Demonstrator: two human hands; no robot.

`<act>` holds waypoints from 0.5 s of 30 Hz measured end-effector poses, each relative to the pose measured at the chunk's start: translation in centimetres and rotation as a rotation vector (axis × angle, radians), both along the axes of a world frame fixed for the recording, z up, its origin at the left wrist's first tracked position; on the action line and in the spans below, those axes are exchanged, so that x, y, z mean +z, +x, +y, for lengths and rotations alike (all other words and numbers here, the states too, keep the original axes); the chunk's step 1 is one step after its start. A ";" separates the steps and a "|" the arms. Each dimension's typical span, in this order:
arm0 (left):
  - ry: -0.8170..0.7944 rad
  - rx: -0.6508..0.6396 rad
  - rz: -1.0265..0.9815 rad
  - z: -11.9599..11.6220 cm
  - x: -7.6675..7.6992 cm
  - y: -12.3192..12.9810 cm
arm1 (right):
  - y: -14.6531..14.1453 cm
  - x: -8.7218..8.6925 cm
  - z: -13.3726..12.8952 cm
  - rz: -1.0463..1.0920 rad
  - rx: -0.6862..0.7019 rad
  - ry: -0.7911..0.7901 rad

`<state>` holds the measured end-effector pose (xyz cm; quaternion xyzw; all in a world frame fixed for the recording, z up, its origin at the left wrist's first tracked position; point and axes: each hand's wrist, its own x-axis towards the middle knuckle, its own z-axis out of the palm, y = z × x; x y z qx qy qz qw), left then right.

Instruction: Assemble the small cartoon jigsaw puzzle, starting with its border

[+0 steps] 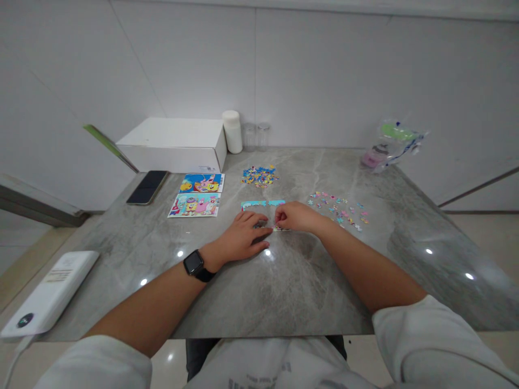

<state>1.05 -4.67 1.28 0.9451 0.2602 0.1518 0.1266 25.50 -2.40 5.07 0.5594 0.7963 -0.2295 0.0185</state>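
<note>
- Partly assembled jigsaw puzzle, its light-blue edge visible, lying on the grey marbled surface between the hands; its middle is mostly hidden.
- Left hand, with a black watch on the wrist: palm down, fingers open and spread at the puzzle's near left side.
- Right hand: fingers curled closed over the puzzle's right side; whether they pinch a piece cannot be told.
- Beyond the puzzle, a heap of blue and yellow pieces; to the right, scattered pastel pieces.
- To the left, two cartoon picture cards and a dark phone.
- Behind the cards, a white box beside a white bottle.
</note>
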 end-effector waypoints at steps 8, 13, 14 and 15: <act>0.017 -0.001 0.025 -0.2 0.1 0.6 | -0.2 0.4 -0.3 -0.061 0.002 0.050; 0.015 -0.004 0.019 -0.3 0.1 0.8 | -0.4 0.7 -0.6 -0.097 -0.006 0.069; 0.014 -0.004 0.017 -0.3 0.1 0.8 | -0.4 0.8 -0.7 -0.098 -0.007 0.069; 0.014 -0.004 0.017 -0.3 0.1 0.8 | -0.5 0.8 -0.7 -0.098 -0.007 0.067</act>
